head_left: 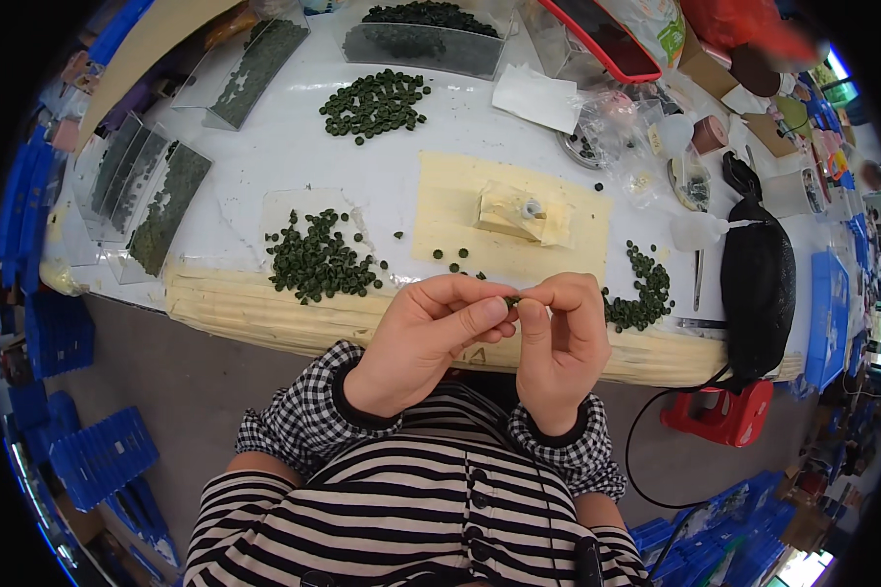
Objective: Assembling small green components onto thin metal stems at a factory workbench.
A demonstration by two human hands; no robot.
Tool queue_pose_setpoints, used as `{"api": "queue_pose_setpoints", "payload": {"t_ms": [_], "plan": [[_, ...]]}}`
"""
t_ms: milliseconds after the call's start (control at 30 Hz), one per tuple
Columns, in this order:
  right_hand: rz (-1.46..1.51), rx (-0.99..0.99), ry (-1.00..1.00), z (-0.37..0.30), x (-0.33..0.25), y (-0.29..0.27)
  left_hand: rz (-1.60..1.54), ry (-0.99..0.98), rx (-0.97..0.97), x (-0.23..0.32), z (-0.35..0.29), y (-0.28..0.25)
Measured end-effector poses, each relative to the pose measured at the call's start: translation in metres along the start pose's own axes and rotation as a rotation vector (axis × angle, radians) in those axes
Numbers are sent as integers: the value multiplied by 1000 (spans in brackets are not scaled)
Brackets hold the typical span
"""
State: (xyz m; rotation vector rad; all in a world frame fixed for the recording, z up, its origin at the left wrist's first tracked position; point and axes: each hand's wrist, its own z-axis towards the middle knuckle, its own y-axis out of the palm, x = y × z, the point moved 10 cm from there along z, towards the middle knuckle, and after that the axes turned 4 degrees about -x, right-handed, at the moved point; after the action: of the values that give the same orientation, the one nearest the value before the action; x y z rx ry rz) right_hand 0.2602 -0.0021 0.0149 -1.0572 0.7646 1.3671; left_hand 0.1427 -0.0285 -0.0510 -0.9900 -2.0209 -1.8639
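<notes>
Both of my hands meet above the table's padded front edge. Between the thumb and finger of my left hand [426, 338] and those of my right hand [566, 347] is a small dark green piece [512, 302], mostly covered by the fingertips. Left of my hands lies a heap of small round dark green pieces [318, 256], partly on a clear sheet. A curved smaller group of green pieces [644, 293] lies just beyond my right hand. Past my fingers, a pale wrapped block [509, 215] sits on a yellow sheet [445, 205].
Clear bins of green pieces [421, 44] stand at the back and left. Another green pile [374, 105] lies mid-table. A white tissue [536, 98], a red-cased phone [607, 37], tweezers [698, 279], a white squeeze bottle [697, 231] and a black bag [757, 289] occupy the right.
</notes>
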Motion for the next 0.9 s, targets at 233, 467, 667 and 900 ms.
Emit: {"api": "queue_pose_setpoints", "payload": {"t_ms": [233,467,667,900], "plan": [[-281,59,-276,-2,-28,1,-139,-45,-20,-8,-1,-2],[-225,87,-199,-4,-22,0,235,224,111,18,-5,-1],[-69,22,21,-4,-5,-1,1262,876,38,68,-29,50],[40,17,179,-10,8,-1,1478,959,9,70,-33,63]]}}
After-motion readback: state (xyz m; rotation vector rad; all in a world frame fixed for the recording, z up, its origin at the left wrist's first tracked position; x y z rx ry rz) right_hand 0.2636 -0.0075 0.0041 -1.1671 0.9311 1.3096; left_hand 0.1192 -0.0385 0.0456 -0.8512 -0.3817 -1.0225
